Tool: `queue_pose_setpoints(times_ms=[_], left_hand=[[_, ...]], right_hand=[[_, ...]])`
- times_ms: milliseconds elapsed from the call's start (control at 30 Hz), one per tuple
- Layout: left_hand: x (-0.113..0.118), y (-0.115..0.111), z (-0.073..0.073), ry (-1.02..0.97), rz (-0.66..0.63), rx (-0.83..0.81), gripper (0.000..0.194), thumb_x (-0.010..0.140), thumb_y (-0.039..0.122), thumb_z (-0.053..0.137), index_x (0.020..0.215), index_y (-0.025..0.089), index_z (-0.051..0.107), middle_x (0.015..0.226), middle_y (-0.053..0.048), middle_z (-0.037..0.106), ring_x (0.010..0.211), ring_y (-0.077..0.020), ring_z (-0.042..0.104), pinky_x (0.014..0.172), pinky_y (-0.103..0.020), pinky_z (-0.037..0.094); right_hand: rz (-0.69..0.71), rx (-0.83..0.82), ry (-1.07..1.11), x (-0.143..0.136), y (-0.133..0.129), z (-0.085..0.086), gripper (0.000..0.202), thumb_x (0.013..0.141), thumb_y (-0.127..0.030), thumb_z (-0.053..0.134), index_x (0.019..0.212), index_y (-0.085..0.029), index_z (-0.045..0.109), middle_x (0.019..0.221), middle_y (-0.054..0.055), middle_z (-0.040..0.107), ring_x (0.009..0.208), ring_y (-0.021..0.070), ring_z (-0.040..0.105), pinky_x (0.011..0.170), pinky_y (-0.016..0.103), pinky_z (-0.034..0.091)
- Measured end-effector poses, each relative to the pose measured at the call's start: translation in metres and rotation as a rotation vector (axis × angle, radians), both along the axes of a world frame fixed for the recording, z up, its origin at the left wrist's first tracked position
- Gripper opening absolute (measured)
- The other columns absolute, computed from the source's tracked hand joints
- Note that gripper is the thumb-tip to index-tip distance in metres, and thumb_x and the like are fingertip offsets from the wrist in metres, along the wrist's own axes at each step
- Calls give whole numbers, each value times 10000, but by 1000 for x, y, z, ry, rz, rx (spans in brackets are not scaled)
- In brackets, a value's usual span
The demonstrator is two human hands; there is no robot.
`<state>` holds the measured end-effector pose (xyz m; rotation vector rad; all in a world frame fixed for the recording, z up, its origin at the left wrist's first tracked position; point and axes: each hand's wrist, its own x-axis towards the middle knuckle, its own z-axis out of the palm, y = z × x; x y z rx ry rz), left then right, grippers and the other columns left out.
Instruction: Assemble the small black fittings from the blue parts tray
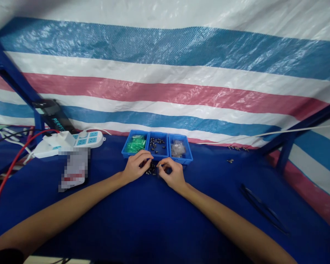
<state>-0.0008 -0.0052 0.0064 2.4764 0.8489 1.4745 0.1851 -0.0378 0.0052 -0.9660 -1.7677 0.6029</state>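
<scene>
My left hand (137,167) is curled in front of the blue bins, with thumb and fingertips drawn together. Whatever it pinches is too small to make out. Just to its right, my right hand (173,176) also has thumb and forefinger closed, perhaps round a tiny part that I cannot identify. Between the two hands lies a pile of small dark screw-like parts (150,171) on the blue table. More of these screw-like parts (154,142) are in the middle bin (158,157). Green plastic packets (136,144) fill the left bin, and clear plastic bags (178,148) lie in the right one.
A white power strip (92,138) with plugs and a red cable (15,157) stands at left, before a black bottle (53,115). Nearer lies a blurred-out phone-like object (75,168). On the right are loose small parts (230,161) and dark glasses (264,209).
</scene>
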Motion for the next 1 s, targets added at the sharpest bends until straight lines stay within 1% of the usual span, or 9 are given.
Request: queue_pose_setpoints(times_ms=[100, 167, 300, 400, 500, 600, 733, 867, 1000], left_hand=[[1, 0, 1, 10, 18, 33, 109, 855, 133, 526, 924, 157, 608, 937, -69, 608, 691, -97, 574, 612, -208, 484], [2, -1, 2, 20, 14, 46, 114, 857, 135, 523, 925, 158, 612, 927, -73, 611, 786, -127, 597, 662, -228, 504], [2, -1, 3, 30, 4, 61, 117, 861, 129, 523, 929, 160, 614, 941, -74, 626, 844, -143, 609, 734, -266, 517], [1, 0, 3, 46, -14, 54, 165, 880, 101, 477, 952, 167, 610, 990, -77, 644, 888, -152, 614, 788, -305, 509], [0, 1, 2, 56, -53, 39, 204, 889, 81, 445, 980, 170, 604, 1000, -75, 657, 909, -158, 620, 808, -325, 505], [1, 1, 2, 28, -55, 48, 182, 860, 73, 495, 969, 167, 606, 938, -63, 663, 862, -154, 620, 771, -310, 504], [2, 0, 3, 20, -43, 50, 162, 834, 74, 551, 963, 156, 602, 906, -64, 649, 802, -143, 600, 723, -291, 493], [3, 0, 4, 60, -54, 92, 149, 836, 116, 588, 978, 161, 599, 936, -69, 646, 863, -159, 598, 773, -316, 490], [2, 0, 4, 76, -11, 133, 127, 840, 161, 605, 966, 175, 604, 953, -58, 647, 907, -173, 583, 825, -357, 470]], right_hand=[[-16, 18, -18, 0, 1, -1, 67, 816, -246, 548, 820, -185, 574, 626, -12, 592, 503, 106, 550, 521, 227, 459], [-18, 31, -28, 0, 2, -2, 82, 825, -262, 551, 825, -185, 579, 630, -12, 595, 505, 104, 551, 521, 225, 461], [-18, 51, -42, 1, 3, -3, 99, 839, -278, 555, 847, -184, 585, 653, -6, 604, 514, 105, 551, 525, 229, 467], [-18, 60, -46, 2, 3, -1, 104, 851, -285, 551, 857, -189, 590, 695, 8, 613, 552, 115, 566, 547, 241, 478], [-11, 67, -37, 2, 3, 0, 105, 863, -281, 539, 868, -190, 590, 730, 16, 606, 573, 116, 567, 558, 245, 482], [0, 63, -10, 2, 2, 0, 104, 872, -269, 527, 894, -185, 585, 784, 30, 617, 601, 120, 584, 573, 248, 492], [-8, 57, -15, 1, 1, -1, 102, 877, -266, 527, 912, -190, 585, 776, 26, 634, 608, 126, 598, 589, 255, 501], [-20, 117, -49, 1, 2, -1, 103, 880, -261, 537, 912, -187, 601, 808, 37, 644, 633, 129, 598, 623, 261, 503], [-29, 146, -46, 2, 4, -3, 116, 886, -251, 539, 935, -182, 618, 827, 42, 661, 674, 135, 619, 663, 264, 516]])
